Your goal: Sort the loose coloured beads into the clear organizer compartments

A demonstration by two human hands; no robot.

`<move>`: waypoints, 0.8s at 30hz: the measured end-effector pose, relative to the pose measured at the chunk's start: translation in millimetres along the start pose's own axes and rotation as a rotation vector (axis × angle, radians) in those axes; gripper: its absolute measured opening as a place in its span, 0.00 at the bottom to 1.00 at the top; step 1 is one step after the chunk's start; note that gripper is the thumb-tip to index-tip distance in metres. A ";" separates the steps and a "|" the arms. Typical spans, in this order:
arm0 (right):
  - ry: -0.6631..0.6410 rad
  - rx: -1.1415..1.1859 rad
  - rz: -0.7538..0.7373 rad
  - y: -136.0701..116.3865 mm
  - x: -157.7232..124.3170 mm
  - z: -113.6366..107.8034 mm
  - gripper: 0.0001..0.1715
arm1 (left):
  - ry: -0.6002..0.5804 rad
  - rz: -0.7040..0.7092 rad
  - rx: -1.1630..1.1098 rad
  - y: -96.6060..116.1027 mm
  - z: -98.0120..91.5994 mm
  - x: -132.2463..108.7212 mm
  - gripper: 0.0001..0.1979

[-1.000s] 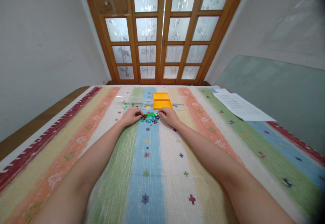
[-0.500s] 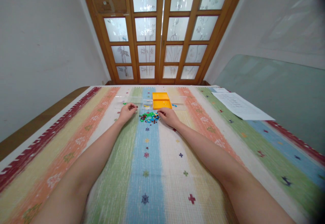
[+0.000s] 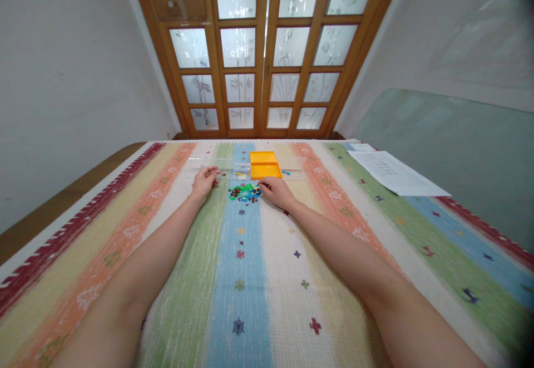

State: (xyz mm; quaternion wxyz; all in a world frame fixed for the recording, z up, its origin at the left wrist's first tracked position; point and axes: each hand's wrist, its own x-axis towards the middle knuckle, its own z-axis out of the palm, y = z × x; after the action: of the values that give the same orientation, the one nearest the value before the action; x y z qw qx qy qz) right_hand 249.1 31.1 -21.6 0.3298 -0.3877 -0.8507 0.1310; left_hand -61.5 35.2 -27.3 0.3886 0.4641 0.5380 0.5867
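Reaching with both bare arms over a striped cloth on the desk. Facing a loose pile of tiny pieces on the blue stripe, in green, blue, brown and pale colors. Placing the right hand at the right edge of the pile, with fingers bent close together; cannot tell about a piece in them. Holding the left hand a bit past the pile, on its left, by a clear tray, with fingers loosely apart. Can see a brown piece just beside those fingers. Past the pile, can see a small clear box with yellow bits inside, next to an open yellow box. Right of that, can spot blue bits. Far right, can see white papers; at the back, brown doors with cloudy glass.
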 end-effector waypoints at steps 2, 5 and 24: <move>0.000 0.000 -0.002 0.1 0.1 0.1 0.10 | -0.011 0.044 0.086 -2.8 -1.2 0.8 0.20; -0.004 -0.002 0.001 -1.0 0.2 -0.6 0.10 | -0.092 0.197 0.384 -5.1 -4.7 0.4 0.14; -0.015 -0.035 -0.022 -2.4 0.6 -1.0 0.10 | -0.506 0.522 0.867 15.2 -5.4 -15.3 0.09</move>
State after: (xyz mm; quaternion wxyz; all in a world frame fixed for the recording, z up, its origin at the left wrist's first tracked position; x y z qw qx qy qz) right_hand 248.0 30.0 -19.4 0.3179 -0.3829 -0.8597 0.1154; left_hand -62.0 17.3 -14.1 0.1211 0.8250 0.4873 0.2592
